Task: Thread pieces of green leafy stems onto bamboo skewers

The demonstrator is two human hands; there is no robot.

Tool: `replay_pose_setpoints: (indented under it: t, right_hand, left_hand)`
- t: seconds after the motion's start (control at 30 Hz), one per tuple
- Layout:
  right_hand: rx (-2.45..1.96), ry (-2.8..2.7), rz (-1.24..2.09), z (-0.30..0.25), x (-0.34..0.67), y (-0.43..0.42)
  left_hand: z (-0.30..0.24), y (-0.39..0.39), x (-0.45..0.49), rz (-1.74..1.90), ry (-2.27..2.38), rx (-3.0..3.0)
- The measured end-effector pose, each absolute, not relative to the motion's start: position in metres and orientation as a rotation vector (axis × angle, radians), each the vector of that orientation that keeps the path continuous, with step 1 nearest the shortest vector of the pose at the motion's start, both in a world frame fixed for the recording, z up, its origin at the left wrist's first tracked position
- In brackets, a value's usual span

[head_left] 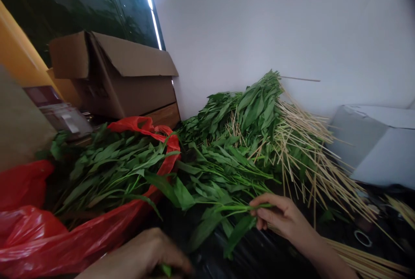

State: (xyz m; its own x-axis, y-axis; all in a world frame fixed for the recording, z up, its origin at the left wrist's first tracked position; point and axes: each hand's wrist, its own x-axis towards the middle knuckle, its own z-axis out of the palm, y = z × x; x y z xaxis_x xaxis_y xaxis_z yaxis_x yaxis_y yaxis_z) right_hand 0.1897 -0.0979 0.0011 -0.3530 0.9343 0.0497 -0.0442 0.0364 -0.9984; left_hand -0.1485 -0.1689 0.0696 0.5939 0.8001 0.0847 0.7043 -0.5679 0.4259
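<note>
A: Watch your right hand [274,216]. If the pinch loosens, the slim bunch of fresh green leafy stems [223,207] could fan out or drop; pull sharply and its leaves might catch on their neighbours and tear.

B: Your thumb and fingers are closed together on that bunch near its bare stem ends, and its leaves spread away to your left. Your left hand [158,248] is blurred and cut off below; a small bright green piece [166,269] shows by its fingers, but I can't tell whether you grip it.

A: Just beyond the held bunch lies a loose green leafy pile [217,171]. Rush, and stems from it could tangle with yours.

B: To your left, a crumpled red plastic bag [106,225] stands open around more long green leaves [113,158]. Snagging its soft rim could spill them.

A: Farther out to your right, thin straw-coloured sticks [301,128] jut from under a leafy heap [259,106]. Your sleeve-free forearm could get scratched if you brush their ends.
</note>
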Motion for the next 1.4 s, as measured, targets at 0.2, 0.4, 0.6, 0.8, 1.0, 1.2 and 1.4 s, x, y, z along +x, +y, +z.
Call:
replay_pose_setpoints:
  t: [0.2,0.4,0.6,0.8,1.0,1.2,1.4]
  right_hand:
    - [-0.97,-1.527,1.372,-0.005,0.183,-0.1]
    - [-0.938,-1.608,1.273,0.0,0.182,-0.101]
    - [-1.074,-1.546,1.269,0.005,0.178,-0.105]
    - [-1.064,-1.568,1.245,0.009,0.174,-0.105]
    - [-1.167,-1.707,1.088,-0.002,0.173,-0.103]
    - [-1.163,-1.686,1.079,-0.002,0.18,-0.1]
    - [-1.178,-1.711,0.994,-0.003,0.178,-0.097]
  left_hand:
    - [0.077,-0.129,-0.079,0.828,1.378,2.767]
    - [0.042,-0.096,-0.054,0.382,1.241,3.002]
    - [0.036,-0.092,-0.053,0.245,1.324,3.08]
    - [0.033,-0.086,-0.047,0.223,1.28,3.116]
    - [0.028,-0.079,-0.042,0.352,1.313,3.024]
    - [0.041,-0.038,-0.064,1.103,1.399,1.947]
    - [0.068,-0.047,-0.057,1.042,1.105,2.019]
